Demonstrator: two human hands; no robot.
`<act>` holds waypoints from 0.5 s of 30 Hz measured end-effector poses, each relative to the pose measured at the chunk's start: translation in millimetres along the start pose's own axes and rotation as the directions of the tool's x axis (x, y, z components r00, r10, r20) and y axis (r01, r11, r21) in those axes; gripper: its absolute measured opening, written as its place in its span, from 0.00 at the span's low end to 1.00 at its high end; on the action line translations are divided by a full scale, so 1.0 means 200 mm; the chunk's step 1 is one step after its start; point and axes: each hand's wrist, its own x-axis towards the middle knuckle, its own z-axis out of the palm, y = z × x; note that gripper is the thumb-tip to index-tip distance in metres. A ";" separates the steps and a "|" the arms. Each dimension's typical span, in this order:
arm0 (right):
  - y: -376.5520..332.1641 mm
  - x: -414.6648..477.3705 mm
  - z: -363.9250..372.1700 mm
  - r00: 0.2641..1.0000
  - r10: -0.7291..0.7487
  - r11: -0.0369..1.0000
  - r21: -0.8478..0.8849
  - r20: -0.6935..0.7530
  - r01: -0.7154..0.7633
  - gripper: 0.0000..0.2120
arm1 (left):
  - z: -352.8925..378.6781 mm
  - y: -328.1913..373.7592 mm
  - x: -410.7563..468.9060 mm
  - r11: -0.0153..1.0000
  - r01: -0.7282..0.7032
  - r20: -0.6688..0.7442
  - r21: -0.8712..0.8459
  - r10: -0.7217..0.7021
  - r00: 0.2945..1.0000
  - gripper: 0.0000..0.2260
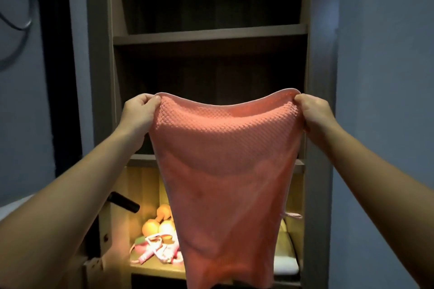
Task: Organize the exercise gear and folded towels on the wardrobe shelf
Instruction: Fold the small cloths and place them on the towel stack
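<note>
A salmon-pink waffle-textured towel [225, 171] hangs spread out in front of the wardrobe. My left hand [138, 112] pinches its upper left corner and my right hand [314, 110] pinches its upper right corner. Behind the towel, the lit lower shelf [159, 267] holds orange dumbbells [156, 223] and a pink skipping rope [157, 250] in a loose heap. A white folded towel [285, 265] lies at the right end of that shelf, mostly hidden by the hanging towel.
Two dark shelves [211, 33] sit above the lit one. A black handle-like object [124, 202] sticks out at the wardrobe's left side. Grey walls flank the wardrobe, with a cable [23, 26] hanging at the upper left.
</note>
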 end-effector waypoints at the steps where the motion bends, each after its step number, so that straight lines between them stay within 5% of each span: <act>1: -0.01 -0.05 -0.01 1.000 0.011 1.000 0.010 0.002 -0.011 0.15 | -0.02 0.01 -0.03 1.000 0.008 -0.008 -0.017 -0.008 1.000 0.09; 9: -0.26 -0.36 -0.14 0.995 -0.001 0.992 0.127 0.100 -0.012 0.10 | -0.19 0.15 -0.27 0.976 -0.024 0.000 -0.219 0.025 1.000 0.14; 15: 0.00 -0.64 -0.20 0.975 0.188 0.979 -0.104 0.119 -0.176 0.15 | -0.12 -0.08 -0.59 0.987 0.139 0.002 -0.085 -0.139 0.990 0.11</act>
